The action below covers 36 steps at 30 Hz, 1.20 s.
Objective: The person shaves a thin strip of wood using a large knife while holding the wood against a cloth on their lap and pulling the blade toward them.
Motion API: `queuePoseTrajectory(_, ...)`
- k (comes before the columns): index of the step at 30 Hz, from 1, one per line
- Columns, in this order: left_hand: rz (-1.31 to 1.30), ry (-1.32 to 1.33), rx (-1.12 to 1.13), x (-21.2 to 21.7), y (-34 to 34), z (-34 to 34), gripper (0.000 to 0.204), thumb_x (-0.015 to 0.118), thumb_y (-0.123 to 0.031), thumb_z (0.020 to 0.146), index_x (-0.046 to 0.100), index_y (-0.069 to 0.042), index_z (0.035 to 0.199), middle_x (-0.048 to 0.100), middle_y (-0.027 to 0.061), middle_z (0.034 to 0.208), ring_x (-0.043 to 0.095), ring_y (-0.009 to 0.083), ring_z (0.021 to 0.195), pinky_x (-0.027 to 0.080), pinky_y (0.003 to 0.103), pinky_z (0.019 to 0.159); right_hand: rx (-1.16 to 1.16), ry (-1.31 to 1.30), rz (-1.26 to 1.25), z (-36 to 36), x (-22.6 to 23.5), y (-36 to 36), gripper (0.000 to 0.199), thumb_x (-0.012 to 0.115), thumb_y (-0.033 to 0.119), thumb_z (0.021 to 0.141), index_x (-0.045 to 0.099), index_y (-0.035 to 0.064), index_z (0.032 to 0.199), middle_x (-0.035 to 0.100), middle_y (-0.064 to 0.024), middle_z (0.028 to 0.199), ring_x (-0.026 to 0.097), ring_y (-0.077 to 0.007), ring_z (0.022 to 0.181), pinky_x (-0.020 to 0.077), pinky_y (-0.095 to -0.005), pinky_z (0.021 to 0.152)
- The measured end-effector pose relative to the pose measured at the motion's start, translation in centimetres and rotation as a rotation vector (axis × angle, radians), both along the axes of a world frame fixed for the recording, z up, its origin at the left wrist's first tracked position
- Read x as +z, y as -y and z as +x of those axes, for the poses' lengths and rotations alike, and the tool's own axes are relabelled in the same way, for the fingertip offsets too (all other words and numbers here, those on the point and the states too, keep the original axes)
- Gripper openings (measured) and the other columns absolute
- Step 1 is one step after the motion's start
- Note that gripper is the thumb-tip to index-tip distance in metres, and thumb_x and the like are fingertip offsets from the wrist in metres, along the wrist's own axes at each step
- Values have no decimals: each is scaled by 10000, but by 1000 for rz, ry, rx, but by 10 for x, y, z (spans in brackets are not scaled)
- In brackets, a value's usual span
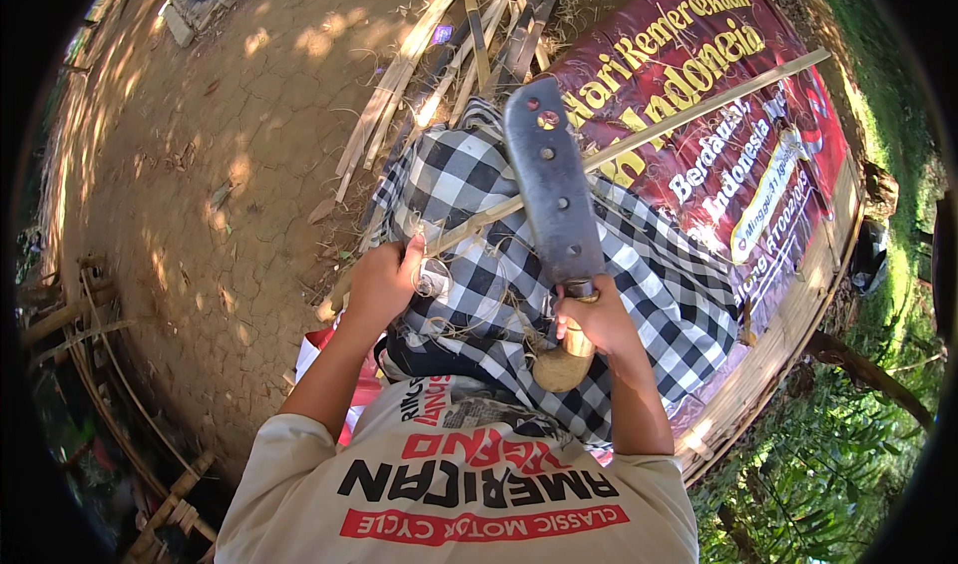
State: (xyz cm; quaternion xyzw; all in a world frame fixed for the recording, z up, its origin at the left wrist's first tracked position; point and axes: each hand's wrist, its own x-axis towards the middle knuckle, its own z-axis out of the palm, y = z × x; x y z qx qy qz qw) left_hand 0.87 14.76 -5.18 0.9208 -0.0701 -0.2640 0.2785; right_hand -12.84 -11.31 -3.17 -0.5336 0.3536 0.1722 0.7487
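My right hand (596,316) is closed round the brass-and-wood handle of a large machete (559,190). Its broad grey blade, pierced by several holes, points away from me and lies across a long bamboo strip (689,115). The strip runs slantwise from my left side to the far right. My left hand (384,282) grips the strip near its near end, thumb on top. A pale wrapped bit (432,279) shows beside those fingers; I cannot make out what it is. Under both hands a black-and-white checked cloth (649,284) covers my lap, with curly shavings on it.
Split bamboo pieces (419,50) lie in a pile on the cracked dirt ground (200,145) ahead. A maroon printed banner (639,35) spreads over a bamboo platform (798,334) at the right. Green plants (798,474) grow beyond its edge. Bamboo poles (100,314) stand at far left.
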Motion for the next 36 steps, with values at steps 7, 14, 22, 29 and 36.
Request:
queuePoseTrajectory(7, -40, -20, 43, 4, 0, -1, 627, 392, -511, 969, 659, 21, 771, 601, 237, 655, 606, 435, 703, 447, 484, 650, 244, -47, 115, 8, -2, -6, 142, 621, -50, 696, 565, -50, 827, 580, -91, 680, 596, -185, 559, 480, -301, 533)
queuePoseTrajectory(14, -342, -2, -4, -17, -27, -7, 349, 581, -339, 921, 588, 3, 852, 576, 163, 650, 524, 268, 557, 415, 385, 572, 248, -14, 231, 4, -15, 0, 166, 635, -42, 682, 558, -52, 828, 568, -102, 664, 586, -198, 542, 485, -324, 504)
queuePoseTrajectory(22, -110, 69, -220, 41, -40, -7, 291, 695, -267, 823, 556, -35, 932, 617, 172, 733, 613, 308, 617, 456, 402, 575, 187, 22, 221, 1, -6, -4, 152, 623, -25, 703, 564, -59, 839, 575, -97, 663, 585, -183, 541, 479, -304, 517)
queuePoseTrajectory(29, 319, 186, -288, 92, -42, -15, 344, 669, -346, 826, 566, -34, 927, 638, 174, 730, 631, 384, 689, 482, 463, 627, 184, 44, 213, -3, -8, -3, 152, 632, -11, 738, 577, -75, 864, 587, -93, 669, 579, -163, 546, 476, -296, 522)
queuePoseTrajectory(36, 366, 136, -232, 81, -39, -14, 362, 623, -364, 851, 617, -4, 888, 639, 221, 748, 638, 401, 734, 482, 485, 666, 157, 79, 182, -4, -3, -3, 133, 615, -45, 708, 564, -53, 830, 573, -99, 662, 578, -183, 528, 476, -297, 539)
